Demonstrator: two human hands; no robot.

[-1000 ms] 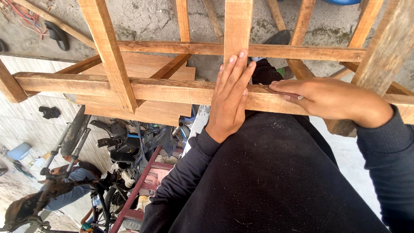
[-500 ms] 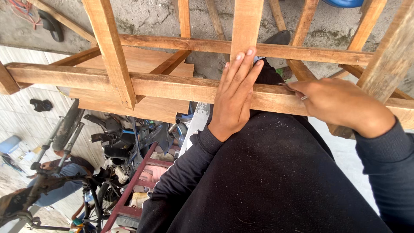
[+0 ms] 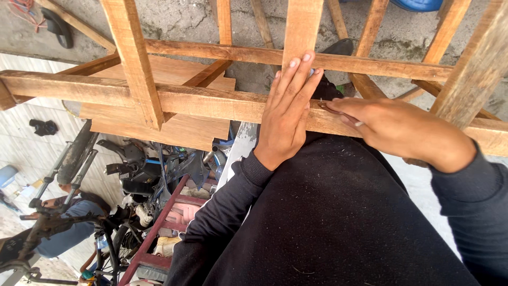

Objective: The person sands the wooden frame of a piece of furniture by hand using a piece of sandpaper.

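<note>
Both hands work on a wooden frame: the left hand (image 3: 287,114) lies flat, fingers together, across the near horizontal beam (image 3: 201,103), fingertips on an upright slat (image 3: 300,26). Beside it, the right hand (image 3: 402,130) pinches a thin pencil-like tool (image 3: 338,110) against the same beam. Below, a red metal rack (image 3: 159,225) holds pale pink items; motorcycle parts (image 3: 132,164) lie nearby.

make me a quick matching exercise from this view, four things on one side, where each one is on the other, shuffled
Things:
1. left hand
2. right hand
3. black shoe
4. blue container

Places:
A. top right edge, on the concrete
B. flat on the horizontal wooden beam, fingers pointing up a vertical slat
C. top left, on the concrete
D. fingertips pinched at the beam, right of the other hand

Pairs: 1-B, 2-D, 3-C, 4-A
</note>
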